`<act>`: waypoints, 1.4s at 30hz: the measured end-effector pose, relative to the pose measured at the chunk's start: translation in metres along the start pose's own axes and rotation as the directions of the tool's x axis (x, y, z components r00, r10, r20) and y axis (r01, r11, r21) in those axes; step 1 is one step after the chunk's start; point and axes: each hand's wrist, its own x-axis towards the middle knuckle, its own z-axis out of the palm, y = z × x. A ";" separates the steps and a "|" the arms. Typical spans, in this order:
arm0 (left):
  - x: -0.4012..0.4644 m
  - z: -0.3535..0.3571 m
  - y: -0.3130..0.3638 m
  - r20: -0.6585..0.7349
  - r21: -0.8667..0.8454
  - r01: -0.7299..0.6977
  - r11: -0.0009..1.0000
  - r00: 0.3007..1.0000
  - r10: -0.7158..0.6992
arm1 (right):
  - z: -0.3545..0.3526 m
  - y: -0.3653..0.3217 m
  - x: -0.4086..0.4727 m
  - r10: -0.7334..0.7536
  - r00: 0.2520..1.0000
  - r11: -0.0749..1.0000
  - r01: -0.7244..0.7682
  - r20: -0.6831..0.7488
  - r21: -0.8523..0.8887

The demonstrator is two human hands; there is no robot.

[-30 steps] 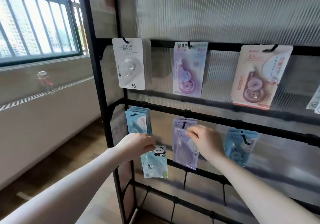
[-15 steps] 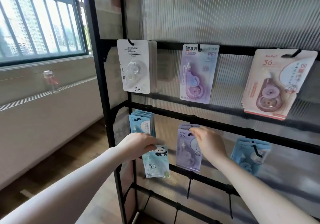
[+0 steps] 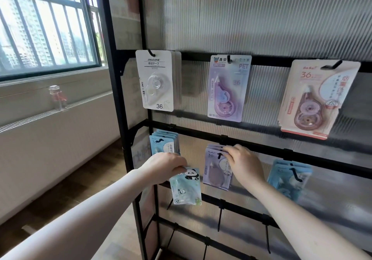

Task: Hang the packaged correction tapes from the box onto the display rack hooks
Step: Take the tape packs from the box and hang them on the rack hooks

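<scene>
A black display rack [image 3: 124, 118] stands before a ribbed translucent panel. My left hand [image 3: 164, 166] grips the top of a light blue panda-print correction tape pack [image 3: 186, 187] that hangs down in front of the rack. My right hand [image 3: 242, 164] pinches the top of a purple pack [image 3: 215, 171] at its hook in the middle row. Blue packs [image 3: 163, 142] hang on the hook left of it, and other blue packs [image 3: 287, 176] to its right. The box is out of view.
The top row carries white packs [image 3: 156, 80], purple packs [image 3: 228, 86] and pink packs [image 3: 314, 98]. Bare hooks [image 3: 220, 217] stick out of the lower bars. A bottle [image 3: 57, 98] stands on the ledge under the window [image 3: 46, 26]. Wooden floor lies to the left.
The view has shifted so the rack sits lower right in frame. My right hand has slid up to the purple pack's top at the hook. My left hand keeps holding the panda pack.
</scene>
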 end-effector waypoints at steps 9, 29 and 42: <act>0.004 -0.018 0.019 -0.028 -0.001 -0.052 0.999 0.998 0.052 | -0.037 0.019 -0.027 0.080 0.995 0.987 -0.086 -0.054 -0.135; 0.078 -0.089 0.196 -0.072 -0.001 -0.248 0.969 0.966 0.247 | -0.193 0.146 -0.122 0.364 0.929 0.846 -0.303 0.060 -0.440; 0.129 -0.110 0.354 -0.069 -0.020 -0.265 0.964 0.962 0.263 | -0.263 0.257 -0.155 0.351 0.935 0.851 -0.294 0.056 -0.435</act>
